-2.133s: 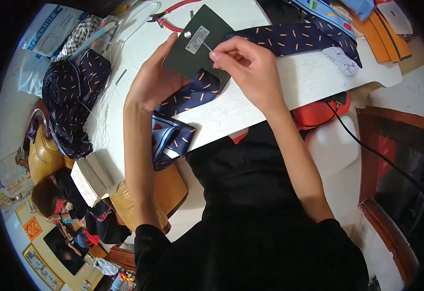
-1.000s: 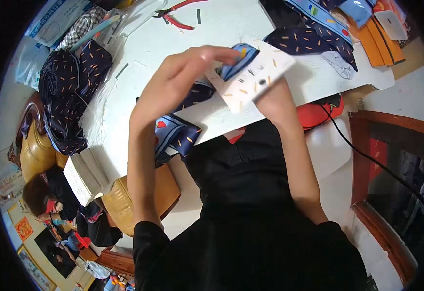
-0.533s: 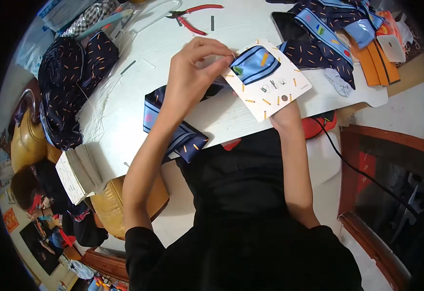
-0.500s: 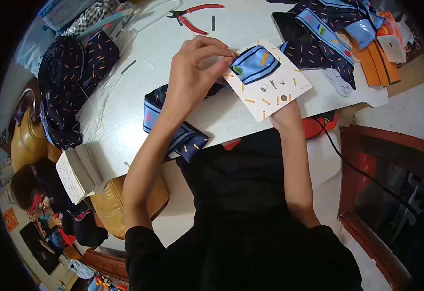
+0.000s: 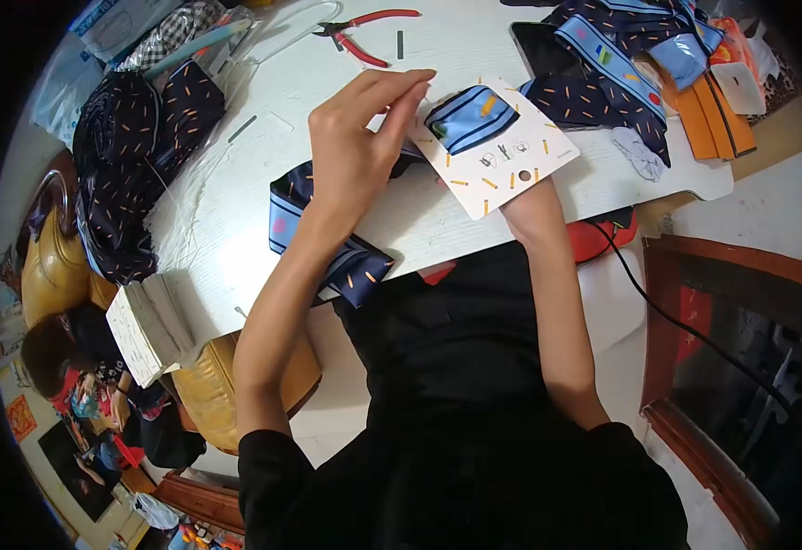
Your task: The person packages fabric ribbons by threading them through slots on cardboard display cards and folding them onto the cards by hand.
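My right hand (image 5: 536,213) is under a white patterned card (image 5: 511,174); its fingers are hidden behind the card. A blue striped fabric piece (image 5: 470,119) lies across the card's upper part. My left hand (image 5: 364,128) is raised just left of the card, thumb and fingertips pinched together; what they hold is too small to make out. Below my left forearm, a folded blue and navy fabric strip (image 5: 357,270) lies on the table near its front edge.
On the white table (image 5: 254,183) are red-handled pliers (image 5: 364,18), a dark fabric pile (image 5: 121,147), a stack of white cards (image 5: 149,330), more patterned fabric (image 5: 602,101) and an orange case (image 5: 708,119). A person (image 5: 98,385) sits at the far left.
My left hand has drawn slightly left and away from the card's corner, fingers pinched. The card has shifted a little left and up. The person at far left has moved their arms.
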The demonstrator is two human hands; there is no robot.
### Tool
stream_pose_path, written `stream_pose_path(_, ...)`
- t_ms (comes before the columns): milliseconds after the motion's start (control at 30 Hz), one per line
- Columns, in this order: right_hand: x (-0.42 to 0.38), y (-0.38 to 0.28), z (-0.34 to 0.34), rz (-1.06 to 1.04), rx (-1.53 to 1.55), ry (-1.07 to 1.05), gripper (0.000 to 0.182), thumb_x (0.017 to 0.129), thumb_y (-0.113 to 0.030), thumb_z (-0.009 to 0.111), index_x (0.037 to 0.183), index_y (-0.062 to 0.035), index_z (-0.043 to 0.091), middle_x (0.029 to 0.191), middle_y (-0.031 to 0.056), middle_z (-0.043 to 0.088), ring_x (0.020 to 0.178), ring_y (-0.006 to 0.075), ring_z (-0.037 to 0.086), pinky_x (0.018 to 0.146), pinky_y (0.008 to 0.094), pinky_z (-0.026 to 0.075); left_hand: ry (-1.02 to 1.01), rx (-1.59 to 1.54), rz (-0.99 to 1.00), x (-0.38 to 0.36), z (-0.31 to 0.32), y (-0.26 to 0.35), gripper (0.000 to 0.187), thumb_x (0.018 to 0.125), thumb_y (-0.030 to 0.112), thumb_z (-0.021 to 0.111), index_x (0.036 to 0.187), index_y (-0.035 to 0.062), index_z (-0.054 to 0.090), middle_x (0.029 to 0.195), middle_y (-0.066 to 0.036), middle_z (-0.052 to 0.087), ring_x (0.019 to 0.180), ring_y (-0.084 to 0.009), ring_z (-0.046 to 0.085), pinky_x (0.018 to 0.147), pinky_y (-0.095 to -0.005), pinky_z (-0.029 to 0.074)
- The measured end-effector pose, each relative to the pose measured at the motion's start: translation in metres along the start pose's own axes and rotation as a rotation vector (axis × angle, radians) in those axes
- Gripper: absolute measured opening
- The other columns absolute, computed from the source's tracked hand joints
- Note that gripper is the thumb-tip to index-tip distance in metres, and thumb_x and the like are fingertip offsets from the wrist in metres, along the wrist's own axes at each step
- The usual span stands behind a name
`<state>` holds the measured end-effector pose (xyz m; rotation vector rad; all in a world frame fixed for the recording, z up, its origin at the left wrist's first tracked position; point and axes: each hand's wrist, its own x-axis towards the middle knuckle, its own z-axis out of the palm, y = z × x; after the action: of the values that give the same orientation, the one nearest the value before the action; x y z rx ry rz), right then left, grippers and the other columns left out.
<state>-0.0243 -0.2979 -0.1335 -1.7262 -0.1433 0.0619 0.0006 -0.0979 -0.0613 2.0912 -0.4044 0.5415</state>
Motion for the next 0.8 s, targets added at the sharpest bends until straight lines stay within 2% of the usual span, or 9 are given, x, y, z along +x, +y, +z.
stream_pose_path(133, 0.0, -0.019, 0.001, 0.145, 0.307, 0.002, 0.051, 0.092, -0.011, 0.069, 0.139, -0.001, 0.051, 0.133, 0.012, 0.061, 0.119, 0.0189, 0.059, 0.1, 0.0342, 0.049, -0.129, -0.274, -0.119, -0.002, -0.005, 0.014, 0.018, 0.088, 0.002, 0.075, 0.105, -0.0004, 0.076, 0.095, -0.009, 0.077, 0.086, -0.0128, 0.072, 0.077, -0.0255, 0.056)
stream_pose_path(233, 0.003, -0.014, 0.001, 0.172, 0.354, -0.005, 0.05, 0.092, -0.011, 0.07, 0.138, -0.0014, 0.052, 0.13, 0.0103, 0.063, 0.113, 0.0165, 0.062, 0.094, 0.0329, 0.052, -0.158, -0.278, 0.098, -0.001, -0.001, 0.007, 0.013, 0.083, 0.001, 0.077, 0.096, 0.0008, 0.077, 0.092, -0.009, 0.077, 0.08, -0.0147, 0.074, 0.075, -0.0267, 0.059)
stream_pose_path(267, 0.003, -0.018, 0.001, 0.176, 0.337, 0.012, 0.049, 0.092, -0.012, 0.07, 0.136, -0.0015, 0.053, 0.126, 0.0096, 0.065, 0.109, 0.0163, 0.063, 0.091, 0.0326, 0.054, -0.178, -0.244, 0.154, -0.002, 0.0, 0.006, 0.018, 0.078, -0.002, 0.078, 0.096, 0.0028, 0.078, 0.094, -0.007, 0.076, 0.081, -0.0163, 0.073, 0.075, -0.0286, 0.06)
stream_pose_path(367, 0.003, -0.017, 0.0, 0.167, 0.172, -0.02, 0.047, 0.091, -0.012, 0.071, 0.134, -0.0013, 0.055, 0.124, 0.0095, 0.066, 0.108, 0.0161, 0.064, 0.089, 0.0329, 0.055, -0.307, -0.136, 0.3, -0.004, -0.004, 0.004, 0.019, 0.077, -0.003, 0.077, 0.095, 0.004, 0.079, 0.098, -0.007, 0.076, 0.088, -0.0186, 0.074, 0.076, -0.0286, 0.059)
stream_pose_path(400, 0.001, -0.018, 0.0, 0.096, 0.244, -0.012, 0.046, 0.091, -0.013, 0.072, 0.132, -0.001, 0.056, 0.123, 0.0098, 0.066, 0.108, 0.0163, 0.064, 0.089, 0.0331, 0.055, -0.332, -0.093, 0.314, -0.006, -0.005, 0.004, 0.025, 0.073, -0.005, 0.077, 0.095, 0.0064, 0.08, 0.099, -0.006, 0.075, 0.086, -0.0203, 0.073, 0.076, -0.0299, 0.06)
stream_pose_path(500, 0.002, -0.017, 0.001, 0.127, 0.258, -0.008, 0.046, 0.09, -0.014, 0.073, 0.132, -0.0015, 0.056, 0.124, 0.0103, 0.067, 0.108, 0.0176, 0.064, 0.089, 0.0341, 0.055, -0.343, -0.009, 0.362, -0.005, -0.006, 0.003, 0.026, 0.072, -0.004, 0.077, 0.095, 0.0083, 0.08, 0.098, -0.005, 0.074, 0.086, -0.0196, 0.072, 0.075, -0.0298, 0.06)
stream_pose_path(533, 0.0, -0.017, 0.002, 0.06, 0.257, -0.008, 0.047, 0.09, -0.015, 0.073, 0.132, -0.0018, 0.056, 0.124, 0.0108, 0.067, 0.109, 0.0187, 0.065, 0.09, 0.0345, 0.054, -0.35, 0.054, 0.362, -0.004, -0.007, 0.0, 0.026, 0.073, -0.004, 0.077, 0.095, 0.0083, 0.079, 0.098, -0.004, 0.073, 0.086, -0.0196, 0.072, 0.075, -0.0299, 0.06)
stream_pose_path(667, 0.003, -0.029, 0.002, 0.164, 0.043, -0.031, 0.048, 0.091, -0.016, 0.072, 0.133, -0.0017, 0.055, 0.124, 0.0118, 0.067, 0.109, 0.02, 0.066, 0.093, 0.0339, 0.053, -0.338, 0.112, 0.355, -0.003, -0.009, -0.002, 0.023, 0.074, -0.003, 0.077, 0.095, 0.0058, 0.078, 0.1, -0.004, 0.073, 0.087, -0.0205, 0.072, 0.075, -0.0297, 0.06)
stream_pose_path(800, 0.003, -0.022, 0.004, 0.092, 0.109, -0.002, 0.049, 0.09, -0.016, 0.073, 0.133, -0.0014, 0.054, 0.122, 0.0124, 0.068, 0.107, 0.0209, 0.067, 0.091, 0.0345, 0.053, -0.333, 0.14, 0.335, -0.004, -0.008, -0.004, 0.021, 0.075, -0.003, 0.076, 0.095, 0.0049, 0.077, 0.101, -0.004, 0.073, 0.087, -0.0206, 0.073, 0.075, -0.0303, 0.06)
